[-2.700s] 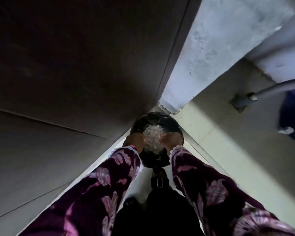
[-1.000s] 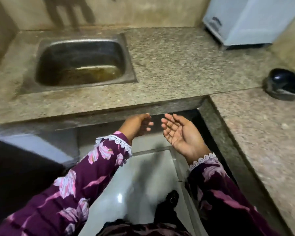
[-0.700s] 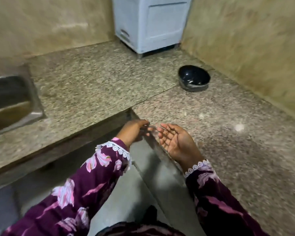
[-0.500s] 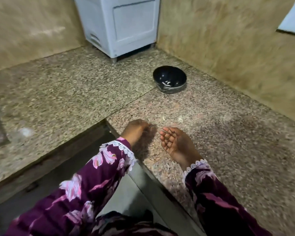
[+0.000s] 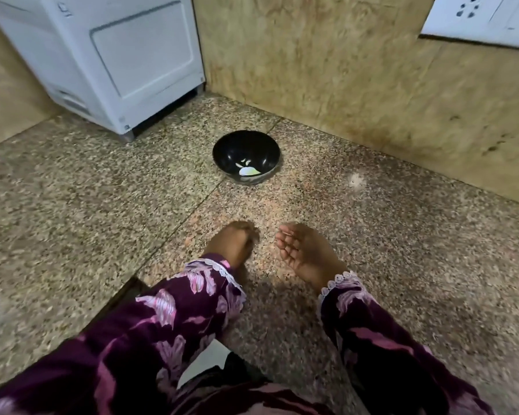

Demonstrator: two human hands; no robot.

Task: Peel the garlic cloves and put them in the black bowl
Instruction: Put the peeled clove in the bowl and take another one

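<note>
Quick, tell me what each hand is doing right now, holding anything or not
Left hand: fingers curled downward over the counter; anything held cannot be told.
Right hand: open, palm up, holding nothing visible.

The black bowl (image 5: 246, 157) stands upright on the speckled granite counter (image 5: 372, 235), near the corner where the two walls meet and just right of a seam in the stone. It is round, glossy and dark inside. A few pale peeled garlic cloves (image 5: 247, 169) lie together at its bottom, toward the near side.
</note>
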